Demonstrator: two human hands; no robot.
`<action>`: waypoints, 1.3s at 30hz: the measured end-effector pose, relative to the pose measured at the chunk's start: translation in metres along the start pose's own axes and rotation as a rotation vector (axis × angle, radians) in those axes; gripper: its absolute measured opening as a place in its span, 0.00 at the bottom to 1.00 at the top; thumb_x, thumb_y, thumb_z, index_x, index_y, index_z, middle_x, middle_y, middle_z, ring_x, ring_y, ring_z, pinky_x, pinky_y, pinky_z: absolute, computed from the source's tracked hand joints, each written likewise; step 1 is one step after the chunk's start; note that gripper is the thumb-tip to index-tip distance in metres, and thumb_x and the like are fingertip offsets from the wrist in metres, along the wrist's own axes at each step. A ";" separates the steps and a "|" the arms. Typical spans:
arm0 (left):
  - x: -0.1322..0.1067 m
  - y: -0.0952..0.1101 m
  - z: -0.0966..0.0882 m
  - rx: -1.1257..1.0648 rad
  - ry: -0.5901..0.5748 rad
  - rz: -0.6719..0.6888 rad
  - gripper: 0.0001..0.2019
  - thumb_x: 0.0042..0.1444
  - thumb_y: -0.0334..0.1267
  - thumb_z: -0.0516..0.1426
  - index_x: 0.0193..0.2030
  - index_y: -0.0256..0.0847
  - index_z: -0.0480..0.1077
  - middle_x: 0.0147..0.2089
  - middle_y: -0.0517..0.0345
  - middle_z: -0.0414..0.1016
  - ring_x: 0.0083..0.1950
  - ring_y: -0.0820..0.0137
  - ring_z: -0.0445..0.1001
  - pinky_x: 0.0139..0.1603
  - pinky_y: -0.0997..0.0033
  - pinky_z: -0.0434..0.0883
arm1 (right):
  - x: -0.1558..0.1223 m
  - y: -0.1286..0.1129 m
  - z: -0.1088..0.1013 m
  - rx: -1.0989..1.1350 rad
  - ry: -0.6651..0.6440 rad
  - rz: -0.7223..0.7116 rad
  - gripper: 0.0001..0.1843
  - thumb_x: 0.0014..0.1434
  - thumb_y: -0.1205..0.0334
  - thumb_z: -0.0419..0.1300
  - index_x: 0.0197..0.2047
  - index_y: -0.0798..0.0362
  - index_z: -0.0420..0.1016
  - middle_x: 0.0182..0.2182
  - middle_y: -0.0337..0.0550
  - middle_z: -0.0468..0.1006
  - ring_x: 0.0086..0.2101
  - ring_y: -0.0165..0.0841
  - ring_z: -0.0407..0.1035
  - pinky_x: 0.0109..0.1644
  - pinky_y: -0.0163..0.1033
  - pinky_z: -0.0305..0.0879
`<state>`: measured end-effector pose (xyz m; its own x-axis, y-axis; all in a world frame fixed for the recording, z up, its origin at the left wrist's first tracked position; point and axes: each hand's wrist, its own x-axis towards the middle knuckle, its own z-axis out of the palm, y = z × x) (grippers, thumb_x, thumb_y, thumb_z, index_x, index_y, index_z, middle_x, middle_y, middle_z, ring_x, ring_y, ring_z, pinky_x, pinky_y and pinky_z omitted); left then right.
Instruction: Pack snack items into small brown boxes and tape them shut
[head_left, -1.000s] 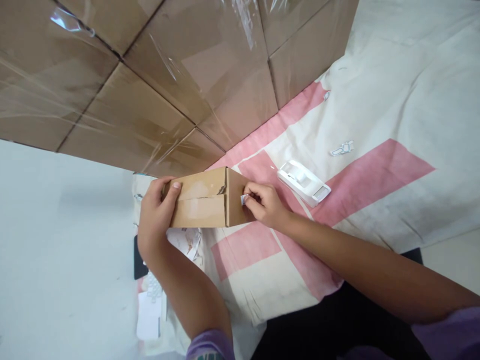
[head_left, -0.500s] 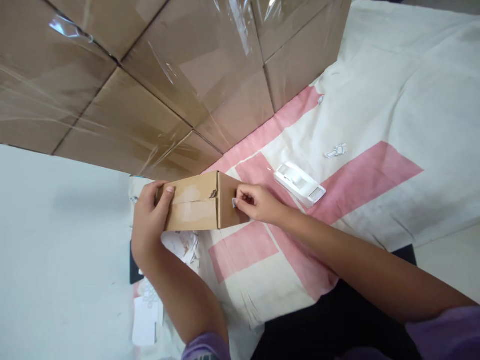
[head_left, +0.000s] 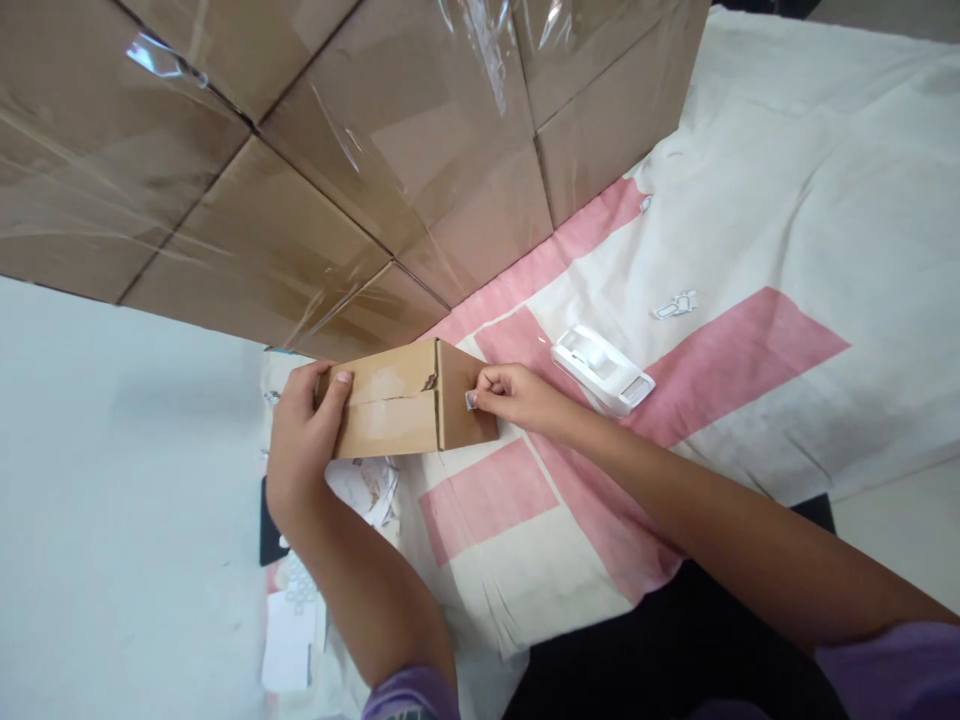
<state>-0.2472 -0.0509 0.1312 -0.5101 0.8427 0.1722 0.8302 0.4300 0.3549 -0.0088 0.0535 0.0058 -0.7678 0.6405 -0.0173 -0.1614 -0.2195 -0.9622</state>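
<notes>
My left hand [head_left: 301,420] grips the far left end of a small brown cardboard box [head_left: 390,385], its thumb lying on the top face. A taped seam runs along that face, torn near the right edge. At the right end of the box, my right hand [head_left: 506,392] pinches a small whitish piece [head_left: 471,400] against the side panel; it looks like a sticker, though its print is too small to read. Just right of that hand, a white tape dispenser [head_left: 602,370] lies on the cloth.
Large cardboard boxes [head_left: 300,220] wrapped in clear film form a wall ahead. A white and pink cloth [head_left: 750,400] covers the surface. Small paper scraps [head_left: 675,304] lie at right. White sheets [head_left: 289,640] and crumpled paper [head_left: 367,487] lie at lower left, beside a pale wall.
The view has shifted slightly. My right fingers have drawn in a little at the small piece, more of which now shows on the box's end. The left hand keeps its hold.
</notes>
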 end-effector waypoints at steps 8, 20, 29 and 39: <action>0.000 -0.001 0.001 0.005 0.004 0.004 0.19 0.66 0.54 0.53 0.54 0.45 0.72 0.57 0.53 0.75 0.59 0.57 0.72 0.64 0.58 0.67 | 0.002 -0.003 -0.001 0.039 -0.045 0.002 0.21 0.58 0.47 0.64 0.26 0.51 0.61 0.21 0.30 0.62 0.23 0.25 0.54 0.29 0.34 0.46; -0.001 0.000 0.001 0.018 0.008 0.000 0.18 0.66 0.53 0.53 0.53 0.46 0.72 0.56 0.53 0.75 0.59 0.57 0.71 0.65 0.56 0.66 | 0.002 0.000 -0.001 0.006 -0.024 0.013 0.19 0.57 0.53 0.64 0.26 0.51 0.58 0.19 0.28 0.57 0.22 0.25 0.49 0.29 0.35 0.42; -0.003 0.002 0.000 0.014 0.003 -0.009 0.18 0.67 0.54 0.53 0.54 0.46 0.72 0.56 0.53 0.75 0.59 0.56 0.71 0.64 0.55 0.66 | 0.004 -0.002 0.002 0.096 -0.025 0.031 0.17 0.61 0.53 0.58 0.25 0.51 0.60 0.19 0.30 0.60 0.22 0.25 0.53 0.29 0.35 0.47; -0.003 -0.001 0.000 0.007 -0.003 -0.012 0.18 0.67 0.54 0.53 0.54 0.46 0.72 0.57 0.53 0.75 0.60 0.56 0.71 0.64 0.55 0.65 | 0.002 -0.003 0.001 -0.009 -0.009 0.032 0.21 0.59 0.50 0.63 0.26 0.51 0.59 0.20 0.30 0.60 0.23 0.25 0.52 0.30 0.36 0.45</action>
<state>-0.2464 -0.0535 0.1305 -0.5194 0.8385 0.1649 0.8255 0.4425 0.3502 -0.0102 0.0544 0.0095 -0.7780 0.6266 -0.0453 -0.1312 -0.2326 -0.9637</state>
